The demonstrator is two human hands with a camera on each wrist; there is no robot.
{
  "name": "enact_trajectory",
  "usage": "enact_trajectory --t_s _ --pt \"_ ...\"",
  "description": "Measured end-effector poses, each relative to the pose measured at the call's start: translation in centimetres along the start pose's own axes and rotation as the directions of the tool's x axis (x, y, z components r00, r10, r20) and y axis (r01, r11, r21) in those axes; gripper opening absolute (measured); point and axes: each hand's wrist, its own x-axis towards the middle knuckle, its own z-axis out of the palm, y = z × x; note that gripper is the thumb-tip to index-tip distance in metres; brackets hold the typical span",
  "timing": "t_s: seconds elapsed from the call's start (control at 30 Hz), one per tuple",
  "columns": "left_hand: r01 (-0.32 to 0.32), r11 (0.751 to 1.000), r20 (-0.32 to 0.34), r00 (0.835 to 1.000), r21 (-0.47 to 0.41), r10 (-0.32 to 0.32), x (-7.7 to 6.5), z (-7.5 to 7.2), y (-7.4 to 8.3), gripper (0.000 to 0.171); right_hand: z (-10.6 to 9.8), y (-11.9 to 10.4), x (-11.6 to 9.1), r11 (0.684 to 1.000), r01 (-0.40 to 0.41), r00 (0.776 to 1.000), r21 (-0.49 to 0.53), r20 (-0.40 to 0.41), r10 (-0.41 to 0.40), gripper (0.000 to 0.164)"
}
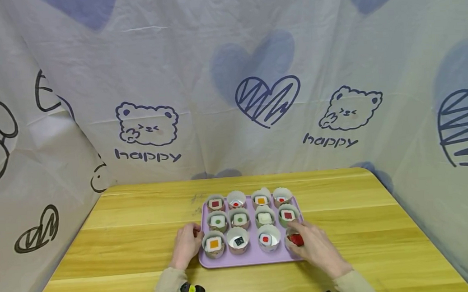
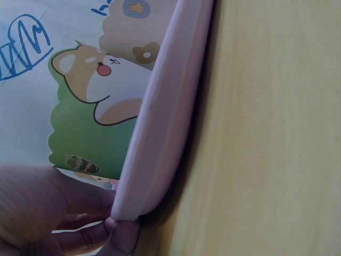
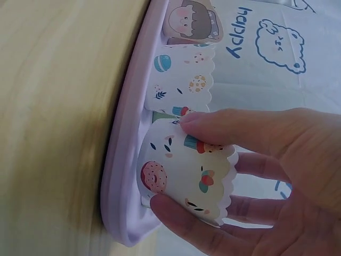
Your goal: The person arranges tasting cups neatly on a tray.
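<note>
A pink-purple tray lies on the wooden table and carries several paper cupcake cups in rows. My left hand pinches the tray's left edge; in the left wrist view the thumb and fingers meet at the rim. At the front right corner, my right hand grips a white paper cupcake cup with a donut print. Something red shows inside that cup, partly covered by the fingers. The other cups hold small white blocks with coloured tops, such as an orange-topped block and a dark piece.
The yellowish wooden table extends on both sides of the tray. A pale cloth printed with hearts and bears hangs behind and at the sides. Neighbouring paper cups stand close to the right hand.
</note>
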Motion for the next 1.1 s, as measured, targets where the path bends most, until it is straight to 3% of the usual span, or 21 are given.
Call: enact_trajectory --t_s 0.27,1.1 --pt "0.003 1.0 0.001 1.0 0.0 -0.003 -0.03 0.02 0.03 0.014 0.3 0.12 -0.03 1.0 -0.022 0.999 -0.002 0.046 0.022 0.052" --pt "0.016 1.0 -0.007 1.0 -0.002 -0.016 -0.03 0.02 -0.08 0.014 0.79 0.18 0.09 1.0 -0.019 0.996 -0.003 0.082 0.019 0.055"
